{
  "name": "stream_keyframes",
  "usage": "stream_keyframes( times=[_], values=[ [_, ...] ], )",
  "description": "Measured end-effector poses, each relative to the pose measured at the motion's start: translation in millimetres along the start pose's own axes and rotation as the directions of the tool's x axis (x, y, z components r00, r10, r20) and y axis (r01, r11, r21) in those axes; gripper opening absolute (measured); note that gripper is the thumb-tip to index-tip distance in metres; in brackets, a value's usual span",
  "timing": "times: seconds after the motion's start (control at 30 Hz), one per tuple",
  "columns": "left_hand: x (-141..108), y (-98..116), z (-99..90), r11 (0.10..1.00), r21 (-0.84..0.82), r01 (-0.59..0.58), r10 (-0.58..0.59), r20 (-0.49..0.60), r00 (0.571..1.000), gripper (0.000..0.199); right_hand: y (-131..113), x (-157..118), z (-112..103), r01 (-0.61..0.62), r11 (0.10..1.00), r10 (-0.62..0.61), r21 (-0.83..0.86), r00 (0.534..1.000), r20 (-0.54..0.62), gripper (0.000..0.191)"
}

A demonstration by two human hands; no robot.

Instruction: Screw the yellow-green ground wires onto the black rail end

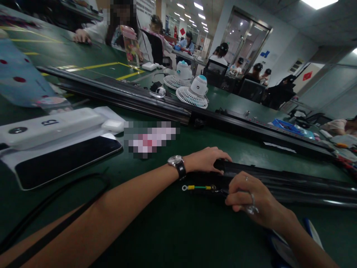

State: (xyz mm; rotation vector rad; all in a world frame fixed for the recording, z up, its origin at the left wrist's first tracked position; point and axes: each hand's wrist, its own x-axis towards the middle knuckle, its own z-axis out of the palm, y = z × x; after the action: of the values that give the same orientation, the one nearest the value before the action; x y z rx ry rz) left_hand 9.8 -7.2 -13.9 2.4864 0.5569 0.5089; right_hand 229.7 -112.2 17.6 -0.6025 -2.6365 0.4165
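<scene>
My left hand (208, 160), a watch (176, 162) on its wrist, curls thumb and fingers around the near end of a long black strip (259, 175). Close beside it, my right hand (251, 195) is closed in a pinch over the strip's lower edge. A thin dark, hook-like tip shows at its fingertips; the rest is hidden by the fingers. Left of that tip lies a short green wire (202, 187) with yellow sleeves and a ring terminal at its left end. Its right end meets the strip's edge.
Long black rails (125, 96) cross the green table behind my hands. At left are a phone (69, 160) and a white case (52, 126). Two small fans (192, 93) stand beyond the rails. Blue-edged objects (281, 247) lie under my right forearm. A co-worker's hand (82, 36) rests across the table.
</scene>
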Motion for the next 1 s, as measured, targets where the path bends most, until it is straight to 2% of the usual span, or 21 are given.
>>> stream_keyframes(
  times=[0.17, 0.33, 0.47, 0.63, 0.8, 0.93, 1.0],
  values=[
    [-0.5, 1.4, -0.6, 1.0, 0.003, -0.009, 0.009, -0.01, 1.0, 0.045, -1.0, 0.6, -0.6, -0.019, 0.997, 0.018, -0.069, 1.0, -0.023, 0.011],
    [-1.8, 1.7, -2.3, 1.0, -0.014, -0.018, 0.018, 0.003, 1.0, 0.046, -5.5, 2.6, -1.4, 0.02, 0.999, -0.02, -0.033, 1.0, 0.011, 0.007],
    [-1.3, 0.9, -2.2, 1.0, -0.015, -0.009, 0.009, -0.001, 1.0, 0.047, -5.0, 3.0, -2.3, -0.025, 0.997, 0.022, -0.079, 0.999, -0.032, 0.011],
    [-0.8, 1.3, -2.0, 1.0, -0.008, -0.01, 0.01, 0.003, 1.0, 0.048, -5.2, 4.6, -1.2, 0.007, 1.0, -0.007, -0.029, 1.0, 0.006, 0.008],
    [-1.0, 2.4, -2.1, 1.0, -0.006, 0.0, 0.0, 0.004, 1.0, 0.047, -2.1, 3.5, -1.3, -0.073, 0.995, 0.069, -0.067, 0.996, -0.06, 0.01],
    [-0.7, 2.1, -1.9, 1.0, 0.0, -0.006, 0.006, -0.003, 1.0, 0.047, -3.5, 4.5, 0.8, -0.017, 1.0, 0.017, 0.004, 1.0, -0.013, 0.009],
    [-0.7, 2.0, -1.8, 1.0, 0.0, -0.008, 0.008, -0.009, 1.0, 0.047, -1.5, 4.2, 1.4, -0.027, 1.0, 0.027, 0.002, 0.999, -0.023, 0.009]
  ],
)
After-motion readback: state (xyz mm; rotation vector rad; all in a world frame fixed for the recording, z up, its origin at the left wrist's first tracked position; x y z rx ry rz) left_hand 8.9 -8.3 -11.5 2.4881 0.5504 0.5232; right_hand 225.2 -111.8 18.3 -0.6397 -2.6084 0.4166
